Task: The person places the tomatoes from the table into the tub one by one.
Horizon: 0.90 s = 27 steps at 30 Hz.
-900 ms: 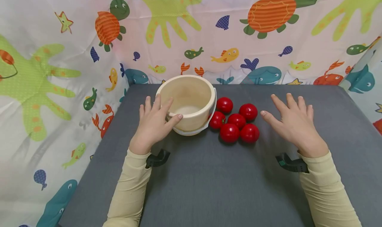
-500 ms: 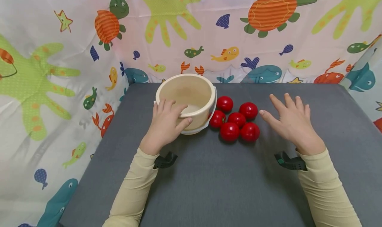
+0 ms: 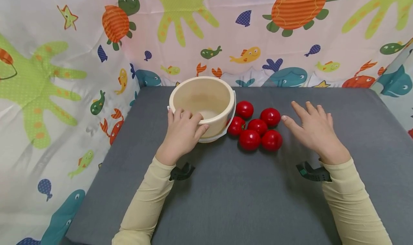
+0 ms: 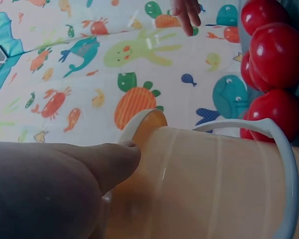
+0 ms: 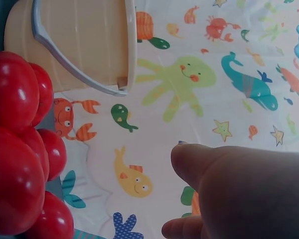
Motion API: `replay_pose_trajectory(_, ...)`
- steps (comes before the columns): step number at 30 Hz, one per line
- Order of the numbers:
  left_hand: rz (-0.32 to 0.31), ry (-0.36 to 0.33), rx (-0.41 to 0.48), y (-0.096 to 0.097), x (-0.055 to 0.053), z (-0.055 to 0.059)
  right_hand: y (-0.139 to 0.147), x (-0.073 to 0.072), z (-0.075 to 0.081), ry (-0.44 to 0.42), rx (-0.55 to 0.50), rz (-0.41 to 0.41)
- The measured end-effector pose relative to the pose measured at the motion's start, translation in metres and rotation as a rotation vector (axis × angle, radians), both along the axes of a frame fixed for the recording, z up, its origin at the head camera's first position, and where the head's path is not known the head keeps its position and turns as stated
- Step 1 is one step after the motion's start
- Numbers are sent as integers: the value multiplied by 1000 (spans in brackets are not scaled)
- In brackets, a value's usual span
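A cream bucket with a pale grey handle stands upright on the grey table. My left hand grips its near-left rim, fingers over the edge inside and thumb outside. The left wrist view shows the thumb against the bucket wall. Several shiny red tomatoes sit in a cluster just right of the bucket. To the right of them my right hand hovers with fingers spread, holding nothing. In the right wrist view the tomatoes are at the left, apart from the right thumb.
A fabric backdrop printed with sea animals rises behind the grey table and along its left and right sides. The bucket handle hangs down on the side toward the tomatoes.
My left hand has moved right onto the bucket's rim and its fingers have curled over it. The right hand has shifted only slightly. Bucket and tomatoes stay in place.
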<state>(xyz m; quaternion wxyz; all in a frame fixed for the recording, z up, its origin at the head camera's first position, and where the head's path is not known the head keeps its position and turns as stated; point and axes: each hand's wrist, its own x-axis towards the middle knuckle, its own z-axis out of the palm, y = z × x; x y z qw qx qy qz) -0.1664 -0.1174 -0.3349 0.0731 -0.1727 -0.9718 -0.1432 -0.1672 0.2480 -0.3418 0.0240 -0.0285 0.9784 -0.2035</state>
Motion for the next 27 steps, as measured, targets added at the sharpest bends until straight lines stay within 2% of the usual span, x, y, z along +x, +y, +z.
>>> replay_pose_trajectory(10,-11,9,-14,0,-1,1,0,-4,-5,-45,-66,39)
replay_pose_trajectory(16,-8,10,-15,0,-2,2,-2,-10,-11,-154,-153,84)
replay_pose_trajectory(21,-4,-2,-21,0,-2,2,-5,-15,-19,-264,-219,73)
replay_pose_trajectory(27,-5,-23,-16,0,-2,2,-9,-20,-32,-309,-226,74)
